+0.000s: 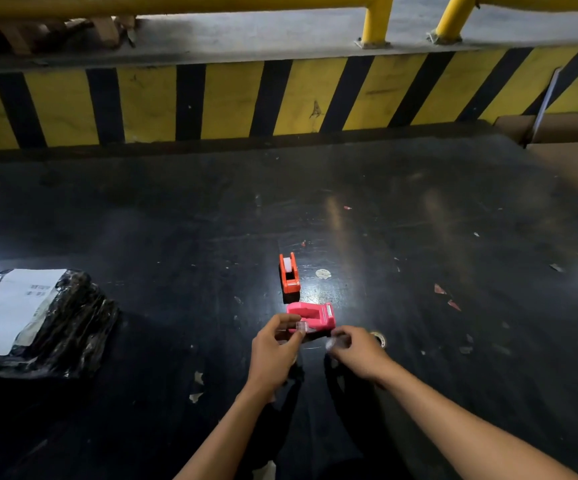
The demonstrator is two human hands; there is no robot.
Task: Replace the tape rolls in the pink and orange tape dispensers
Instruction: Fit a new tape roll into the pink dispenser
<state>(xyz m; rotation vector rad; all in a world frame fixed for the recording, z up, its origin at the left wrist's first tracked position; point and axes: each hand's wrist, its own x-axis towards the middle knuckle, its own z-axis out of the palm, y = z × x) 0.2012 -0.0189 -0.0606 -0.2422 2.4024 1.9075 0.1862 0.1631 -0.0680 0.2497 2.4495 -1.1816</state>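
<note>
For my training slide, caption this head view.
Both hands handle clear tape beside the pink dispenser; orange dispenser waits behind.

Pink dispenser [311,315], orange dispenser [289,273], yellow/blk striped barrier [232,98], blk table [176,220].

Near edge of the pink dispenser [310,317] hidden behind the left hand [273,348], clear piece in each grip too blurred to identify, tape roll [379,338] mostly covered by the right hand [358,351], black wrapped parcel [34,320] cut off at the left edge, label print unreadable
</note>
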